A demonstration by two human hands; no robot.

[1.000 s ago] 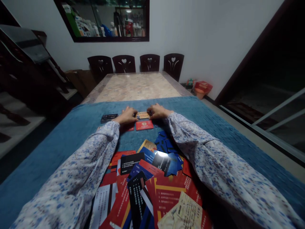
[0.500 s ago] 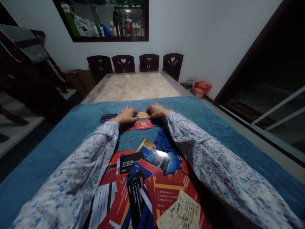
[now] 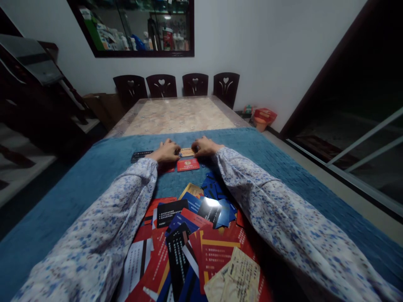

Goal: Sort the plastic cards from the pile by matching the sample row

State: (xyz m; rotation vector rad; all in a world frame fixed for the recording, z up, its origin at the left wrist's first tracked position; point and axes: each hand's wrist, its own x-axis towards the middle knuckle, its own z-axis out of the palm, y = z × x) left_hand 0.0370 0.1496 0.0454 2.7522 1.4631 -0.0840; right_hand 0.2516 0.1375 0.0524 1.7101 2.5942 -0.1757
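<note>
A tan card [image 3: 187, 152] with dark print lies on the blue cloth between my two hands. My left hand [image 3: 166, 152] has its fingers curled at the card's left end, and my right hand [image 3: 206, 147] grips its right end. Just in front of it sits a red card [image 3: 188, 165] with gold print. Another red card [image 3: 170, 170] is partly covered by my left hand. Left of that hand lies a black card [image 3: 140, 156]. Nearer me is a heap of mixed cards [image 3: 220, 247], red, black, blue, white and tan, between my forearms.
The blue cloth [image 3: 72, 188] covers the near part of the table; the bare tabletop [image 3: 176, 115] shows beyond it. Several dark chairs [image 3: 195, 86] stand at the far end. A red bag over an orange bin [image 3: 262, 119] sits on the floor at the right.
The view has shifted slightly. Both hands stay at the tan card's ends, with the right one marginally closer to the left. The other cards lie as before.
</note>
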